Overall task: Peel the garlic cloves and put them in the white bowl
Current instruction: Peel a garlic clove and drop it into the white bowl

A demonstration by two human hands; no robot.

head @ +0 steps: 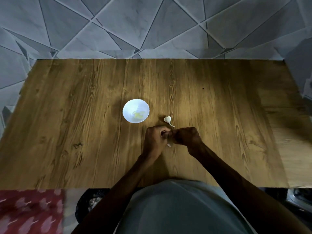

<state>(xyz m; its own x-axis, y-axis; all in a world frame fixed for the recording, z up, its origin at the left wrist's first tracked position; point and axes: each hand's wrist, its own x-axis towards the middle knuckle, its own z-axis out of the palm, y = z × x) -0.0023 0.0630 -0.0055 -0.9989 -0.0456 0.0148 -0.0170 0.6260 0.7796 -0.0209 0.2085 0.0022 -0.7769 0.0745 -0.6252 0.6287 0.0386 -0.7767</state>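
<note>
Peeling is the step in hand, judged from the pose; both hands are worked together over the brown wood-grain table [67, 132], roughly midway between its left and right edges and a little nearer its near edge than its far one.

- The round white bowl [125, 105] is set near the middle of the table, toward the far edge and the left edge from the hands, near them but not touching. Some pale yellow peeled cloves [139, 114] are seen in its bottom, so the task is judged part done.
- The left hand [154, 138] is curled closed, fingers folded in toward the right hand [185, 135], which is also curled closed. The fingertips of both are met at one spot.
- What is pinched there is hidden by the fingers. It is judged to be one garlic clove, gripped from both sides; the skin's state cannot be told.
- A white unpeeled garlic piece with a thin stem [167, 119] is left on the table just beyond the hands, toward the far edge, between bowl and grip, stem tip close to the fingertips.
- A small pale scrap of skin [168, 145] is seen below the meeting fingers.

How it should be done: the clove to be held steady by the left hand, skin to be lifted at the root end and stripped by the right. Pressure to be kept light; a bare clove is slippery. The drop to the bowl is a short reach leftward and away, and the loose garlic piece lies off that path.
</note>
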